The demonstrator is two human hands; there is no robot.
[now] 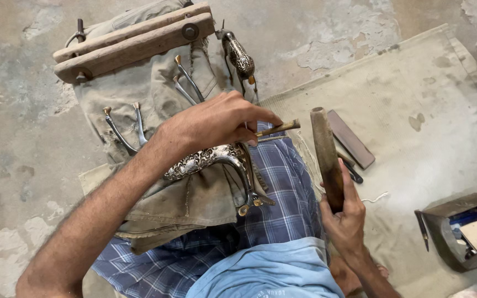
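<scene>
Right hand (344, 212) holds wooden stick (326, 154) upright; left hand (216, 122) levels chisel (278, 128) rightward.

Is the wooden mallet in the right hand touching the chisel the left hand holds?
Apart. The head view shows the wooden mallet upright in the right hand, with blue checked cloth visible between it and the chisel in the left hand.

Near the top edge of the floor (23, 143) lies my wooden clamp (133, 41), and just beside it a second ornate metal figure (237, 55). A flat dark stone (350, 138) rests on the pale mat (426, 110), and an open metal box (467, 229) sits at its right edge.
</scene>
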